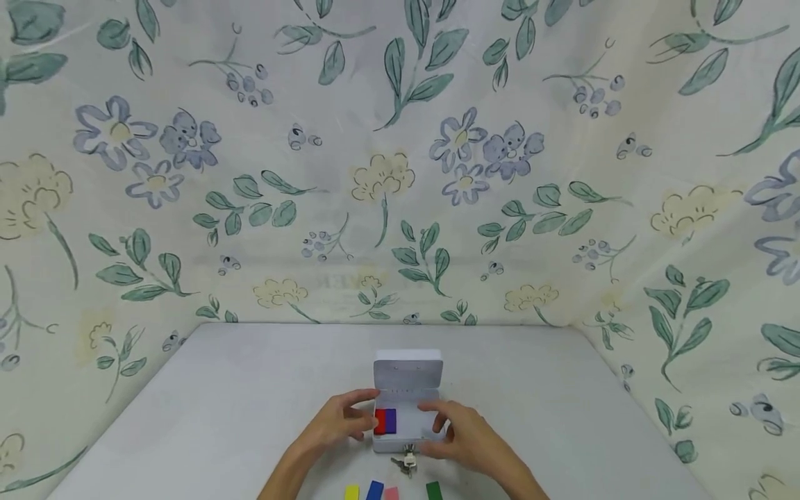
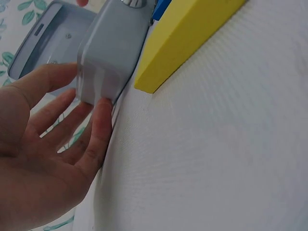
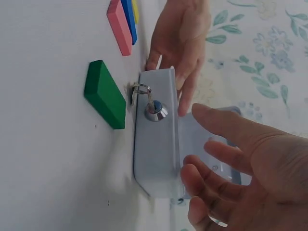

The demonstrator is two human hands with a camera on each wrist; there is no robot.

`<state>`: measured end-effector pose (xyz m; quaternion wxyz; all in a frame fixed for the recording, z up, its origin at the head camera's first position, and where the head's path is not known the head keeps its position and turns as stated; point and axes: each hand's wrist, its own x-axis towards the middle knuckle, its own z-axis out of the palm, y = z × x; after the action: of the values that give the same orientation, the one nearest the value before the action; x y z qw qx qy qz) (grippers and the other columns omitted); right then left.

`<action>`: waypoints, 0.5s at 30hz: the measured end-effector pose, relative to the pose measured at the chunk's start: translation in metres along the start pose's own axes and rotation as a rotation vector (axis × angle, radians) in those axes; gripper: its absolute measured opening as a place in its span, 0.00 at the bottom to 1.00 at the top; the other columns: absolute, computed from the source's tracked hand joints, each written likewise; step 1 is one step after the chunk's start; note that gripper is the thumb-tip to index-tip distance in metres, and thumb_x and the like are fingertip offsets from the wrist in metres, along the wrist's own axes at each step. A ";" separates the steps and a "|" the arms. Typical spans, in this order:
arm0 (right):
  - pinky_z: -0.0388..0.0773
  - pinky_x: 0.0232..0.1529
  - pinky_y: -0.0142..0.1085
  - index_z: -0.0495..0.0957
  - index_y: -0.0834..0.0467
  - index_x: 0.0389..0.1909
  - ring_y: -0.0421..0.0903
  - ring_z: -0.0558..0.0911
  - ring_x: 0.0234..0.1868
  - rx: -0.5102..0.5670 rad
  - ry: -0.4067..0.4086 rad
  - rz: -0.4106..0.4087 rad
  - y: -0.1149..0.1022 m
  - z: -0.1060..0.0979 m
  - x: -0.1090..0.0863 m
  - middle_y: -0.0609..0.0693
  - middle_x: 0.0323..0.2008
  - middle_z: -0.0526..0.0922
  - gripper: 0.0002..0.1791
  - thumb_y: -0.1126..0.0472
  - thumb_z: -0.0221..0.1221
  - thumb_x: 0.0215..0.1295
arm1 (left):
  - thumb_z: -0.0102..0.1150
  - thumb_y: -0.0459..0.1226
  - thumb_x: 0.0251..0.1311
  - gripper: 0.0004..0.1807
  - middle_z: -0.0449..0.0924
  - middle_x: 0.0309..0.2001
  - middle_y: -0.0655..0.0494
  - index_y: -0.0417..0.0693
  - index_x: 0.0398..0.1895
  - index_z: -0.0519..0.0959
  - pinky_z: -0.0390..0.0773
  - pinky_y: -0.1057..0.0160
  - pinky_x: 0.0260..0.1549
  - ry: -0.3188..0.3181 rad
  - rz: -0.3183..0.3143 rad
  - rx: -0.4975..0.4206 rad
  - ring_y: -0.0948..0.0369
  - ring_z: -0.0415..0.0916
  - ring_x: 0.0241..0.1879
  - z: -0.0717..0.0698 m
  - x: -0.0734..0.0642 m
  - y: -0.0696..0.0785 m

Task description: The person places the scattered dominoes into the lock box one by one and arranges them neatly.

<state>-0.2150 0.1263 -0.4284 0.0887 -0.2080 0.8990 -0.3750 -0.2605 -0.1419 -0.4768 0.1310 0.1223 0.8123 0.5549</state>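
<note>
A small grey metal cash box (image 1: pixel 385 446) stands on the white table with its lid (image 1: pixel 407 375) raised. Inside, at its left end, a red block (image 1: pixel 380 421) and a purple block (image 1: pixel 391 421) stand side by side. My left hand (image 1: pixel 340 420) is at the box's left end, its fairly straight fingers touching the outside and its thumb at the rim beside the red block. Over the right part of the box is my right hand (image 1: pixel 459 432), fingers loosely bent, holding nothing. Keys (image 1: pixel 405 463) hang from the front lock (image 3: pixel 156 111).
In front of the box lie a yellow block (image 1: pixel 352 492), a blue block (image 1: pixel 375 490), a pink block (image 1: pixel 392 494) and a green block (image 3: pixel 104 95). A floral cloth (image 1: pixel 400 208) rises behind and beside the white table (image 1: pixel 262 375).
</note>
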 end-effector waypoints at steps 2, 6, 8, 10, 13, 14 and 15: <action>0.73 0.29 0.27 0.74 0.56 0.61 0.42 0.74 0.29 0.024 -0.009 0.016 0.002 0.000 -0.004 0.49 0.34 0.78 0.33 0.53 0.71 0.54 | 0.66 0.38 0.57 0.31 0.70 0.67 0.38 0.43 0.66 0.72 0.84 0.59 0.37 0.001 -0.006 0.004 0.57 0.82 0.45 0.001 0.000 0.000; 0.74 0.29 0.27 0.73 0.57 0.61 0.42 0.73 0.28 0.057 -0.012 0.036 0.004 0.000 -0.011 0.49 0.34 0.78 0.33 0.54 0.71 0.54 | 0.66 0.38 0.57 0.31 0.71 0.66 0.38 0.44 0.66 0.72 0.84 0.59 0.37 0.005 -0.023 0.021 0.58 0.81 0.43 0.002 0.000 0.001; 0.74 0.29 0.27 0.73 0.57 0.61 0.41 0.73 0.27 0.076 -0.017 0.038 0.005 0.000 -0.014 0.49 0.34 0.78 0.33 0.54 0.71 0.55 | 0.66 0.38 0.57 0.32 0.71 0.66 0.39 0.45 0.66 0.72 0.84 0.59 0.37 0.008 -0.027 0.024 0.58 0.81 0.43 0.002 0.000 0.002; 0.74 0.29 0.27 0.73 0.57 0.61 0.41 0.74 0.27 0.087 -0.024 0.042 0.006 0.000 -0.017 0.49 0.35 0.79 0.33 0.54 0.71 0.55 | 0.66 0.38 0.57 0.32 0.71 0.66 0.39 0.44 0.66 0.71 0.84 0.59 0.37 0.010 -0.029 0.023 0.58 0.81 0.43 0.002 0.000 0.002; 0.75 0.30 0.27 0.73 0.56 0.61 0.42 0.74 0.28 0.123 -0.043 0.081 0.007 0.000 -0.023 0.49 0.34 0.79 0.33 0.53 0.71 0.55 | 0.67 0.39 0.57 0.32 0.73 0.65 0.39 0.44 0.66 0.71 0.84 0.59 0.38 0.013 -0.037 0.025 0.58 0.81 0.42 0.001 0.000 0.002; 0.75 0.30 0.27 0.74 0.56 0.61 0.42 0.75 0.28 0.136 -0.050 0.100 0.008 0.001 -0.024 0.49 0.34 0.79 0.33 0.53 0.71 0.54 | 0.67 0.39 0.57 0.32 0.73 0.65 0.39 0.44 0.66 0.71 0.84 0.59 0.38 0.011 -0.037 0.024 0.58 0.81 0.42 0.001 0.001 0.002; 0.75 0.30 0.28 0.74 0.55 0.61 0.43 0.75 0.28 0.151 -0.060 0.112 0.009 0.001 -0.026 0.49 0.34 0.79 0.33 0.54 0.72 0.54 | 0.67 0.39 0.57 0.32 0.73 0.64 0.39 0.44 0.66 0.71 0.84 0.59 0.38 0.010 -0.038 0.026 0.58 0.81 0.42 0.001 0.001 0.003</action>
<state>-0.1943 0.1427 -0.4349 0.1517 -0.1612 0.8754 -0.4297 -0.2608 -0.1394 -0.4750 0.1359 0.1059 0.8223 0.5423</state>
